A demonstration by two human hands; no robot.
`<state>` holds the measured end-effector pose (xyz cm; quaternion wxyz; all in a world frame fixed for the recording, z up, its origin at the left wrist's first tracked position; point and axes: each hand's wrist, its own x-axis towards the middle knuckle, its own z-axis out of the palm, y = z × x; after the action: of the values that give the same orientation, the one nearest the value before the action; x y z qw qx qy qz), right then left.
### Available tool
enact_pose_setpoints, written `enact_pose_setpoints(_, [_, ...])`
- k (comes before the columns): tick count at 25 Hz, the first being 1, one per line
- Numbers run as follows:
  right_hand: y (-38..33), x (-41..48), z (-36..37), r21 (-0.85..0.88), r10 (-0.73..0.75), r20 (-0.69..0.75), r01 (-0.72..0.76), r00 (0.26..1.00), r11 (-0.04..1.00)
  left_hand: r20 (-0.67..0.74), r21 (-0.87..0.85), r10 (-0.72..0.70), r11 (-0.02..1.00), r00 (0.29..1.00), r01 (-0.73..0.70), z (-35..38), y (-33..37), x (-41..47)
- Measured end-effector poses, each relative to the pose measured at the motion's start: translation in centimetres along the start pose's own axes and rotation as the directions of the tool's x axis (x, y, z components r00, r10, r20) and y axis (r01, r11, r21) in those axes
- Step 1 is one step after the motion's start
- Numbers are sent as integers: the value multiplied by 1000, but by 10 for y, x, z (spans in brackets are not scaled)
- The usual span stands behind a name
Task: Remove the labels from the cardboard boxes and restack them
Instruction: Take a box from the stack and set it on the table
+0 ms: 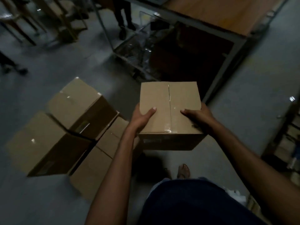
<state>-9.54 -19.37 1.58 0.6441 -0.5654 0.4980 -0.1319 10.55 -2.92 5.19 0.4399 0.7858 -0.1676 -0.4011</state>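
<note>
Left hand (142,118) and right hand (198,118) hold a brown box (168,103) between them, up off the floor (243,95). The left hand grips the box's left side, with its thumb lying flat on the top. The right hand grips the right side the same way, thumb on top. The other fingers of both hands curl round the sides and are hidden.

The box top is shut. A line of clear tape (170,124) runs down the middle seam, between the two thumbs. On the side of the box facing the person, below the hands, there is a darker patch (151,141). It is too dim to tell if it is a label.

To the left of the left hand, more boxes sit on the floor. Two big ones are on top, a far box (78,103) and a near box (43,143), side by side and touching. The far box has a small label (82,125) on its dark side. Both rest on flatter low boxes (100,153), which lie just under the left arm.

Below the hands, a bare foot (183,170) stands on the floor. Past the hands there is a table (219,12) with a wood top and grey metal legs. Shiny clear plastic (138,49) lies under it. Far off, past the left hand, another person's legs (123,15) stand.
</note>
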Motion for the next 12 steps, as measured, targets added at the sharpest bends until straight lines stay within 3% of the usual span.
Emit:
enact_pose_setpoints(5, [45,-8,-99,43,98,-133,-93,986,995,232,83,-1,996,973,-19,112,13,24])
enact_pose_setpoints(12, [93,-2,-276,195,194,-368,-129,909,972,485,159,3,983,875,-91,300,70,52])
